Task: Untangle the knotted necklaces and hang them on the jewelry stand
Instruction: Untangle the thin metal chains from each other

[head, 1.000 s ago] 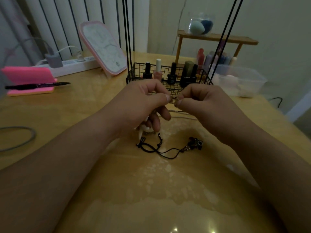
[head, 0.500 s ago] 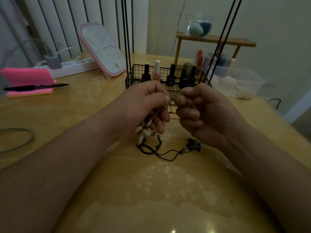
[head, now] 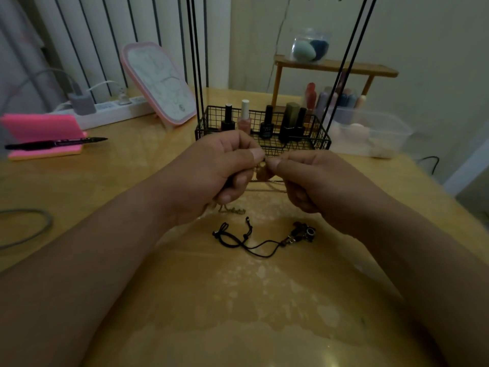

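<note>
My left hand (head: pixel 219 176) and my right hand (head: pixel 315 181) meet above the table and both pinch a thin gold chain necklace (head: pixel 263 172) with a small pendant between thumb and forefinger. A loose end of the chain (head: pixel 232 210) trails onto the table under my left hand. A black cord necklace (head: pixel 248 241) with a dark charm (head: pixel 304 232) lies on the table just in front of my hands. Behind my hands stands the black wire jewelry stand (head: pixel 321 144), its thin rods rising out of view.
Nail polish bottles (head: pixel 244 116) sit in the stand's basket. A pink-framed mirror (head: pixel 158 83), a power strip (head: pixel 105 112) and a pink notepad (head: pixel 42 133) with a pen are at the back left. A clear plastic box (head: pixel 370 133) and a wooden shelf (head: pixel 336 67) are at the right.
My right hand has turned from a raised fist back to a pinch beside my left thumb. The pendant now hangs between the two hands. The black cord necklace has not moved.
</note>
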Tool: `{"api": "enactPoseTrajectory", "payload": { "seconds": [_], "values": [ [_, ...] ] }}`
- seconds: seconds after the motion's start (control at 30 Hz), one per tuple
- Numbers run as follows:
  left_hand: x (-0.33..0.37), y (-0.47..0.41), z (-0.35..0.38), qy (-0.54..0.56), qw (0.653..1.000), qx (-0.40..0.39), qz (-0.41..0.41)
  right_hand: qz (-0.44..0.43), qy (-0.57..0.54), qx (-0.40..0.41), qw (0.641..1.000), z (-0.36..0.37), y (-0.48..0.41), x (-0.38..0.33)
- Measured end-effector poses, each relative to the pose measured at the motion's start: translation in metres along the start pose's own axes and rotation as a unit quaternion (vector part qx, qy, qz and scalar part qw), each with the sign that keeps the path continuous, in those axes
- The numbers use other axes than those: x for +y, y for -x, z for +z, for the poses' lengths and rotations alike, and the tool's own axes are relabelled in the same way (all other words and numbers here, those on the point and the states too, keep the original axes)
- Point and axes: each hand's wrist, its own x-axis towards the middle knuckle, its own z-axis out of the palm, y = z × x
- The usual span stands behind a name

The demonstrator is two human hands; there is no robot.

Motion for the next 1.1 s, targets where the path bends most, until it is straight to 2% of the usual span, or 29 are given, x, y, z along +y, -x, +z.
{"api": "enactPoseTrajectory", "payload": {
  "seconds": [0.2, 0.37, 0.43, 0.57, 0.63, 0.77, 0.87, 0.97, 1.1],
  "values": [
    [0.001, -0.001, -0.007, 0.021, 1.0, -0.005, -0.01, 0.032, -0.064, 0.039, 0.997, -0.004, -0.001, -0.004],
    [0.0, 0.0, -0.008, -0.027, 0.999, -0.028, -0.016, 0.005, -0.118, 0.096, 0.988, -0.005, -0.004, -0.003],
    [-0.001, 0.0, -0.009, -0.039, 0.998, -0.041, -0.011, -0.015, -0.187, 0.111, 0.976, -0.007, -0.004, -0.006],
    [-0.004, -0.002, -0.011, -0.018, 0.998, -0.05, -0.018, -0.037, -0.374, 0.052, 0.925, -0.016, 0.001, -0.012],
    [-0.005, -0.003, -0.012, 0.003, 0.998, -0.049, -0.025, -0.029, -0.41, 0.042, 0.911, -0.018, 0.003, -0.014],
    [-0.003, -0.006, -0.017, 0.084, 0.996, -0.038, 0.004, -0.02, -0.39, 0.038, 0.92, -0.023, 0.001, -0.013],
    [-0.002, -0.005, -0.02, 0.144, 0.989, -0.018, -0.012, -0.036, -0.331, 0.041, 0.942, -0.027, -0.001, -0.008],
    [-0.003, -0.002, -0.025, 0.12, 0.993, -0.002, -0.02, -0.055, -0.223, 0.058, 0.972, -0.03, -0.002, -0.001],
    [-0.002, 0.001, -0.031, 0.018, 0.999, 0.029, -0.013, -0.06, -0.096, 0.059, 0.992, -0.034, 0.0, -0.01]
  ]
}}
